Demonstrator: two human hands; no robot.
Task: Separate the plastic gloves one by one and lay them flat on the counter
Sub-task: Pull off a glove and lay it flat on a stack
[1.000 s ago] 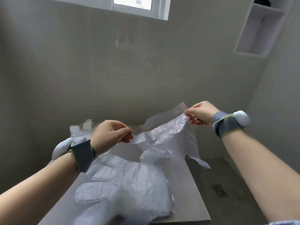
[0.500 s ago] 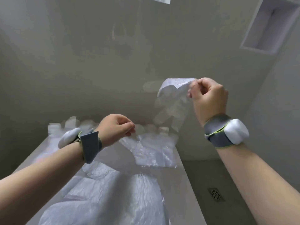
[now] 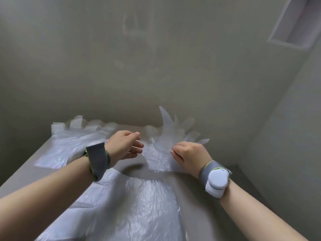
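Observation:
My right hand [image 3: 189, 153] pinches the right edge of a clear plastic glove [image 3: 159, 154], low over the far right of the grey counter [image 3: 196, 197]. The glove's fingers stick up toward the wall. My left hand [image 3: 125, 146] hovers at the glove's left edge with loosely bent fingers; I cannot tell whether it touches the glove. Another glove [image 3: 69, 145] lies flat at the counter's back left. A stack of clear gloves [image 3: 139, 206] lies on the near part of the counter, between my forearms.
The counter ends at a grey wall [image 3: 156, 75] right behind the gloves, and its right edge drops to the floor. A recessed white wall niche [image 3: 298, 26] is at the upper right. Both wrists wear grey bands.
My right hand has brought the glove down from chest height to the far right of the counter. My left hand has moved right, up to the glove's edge. The view has tilted down.

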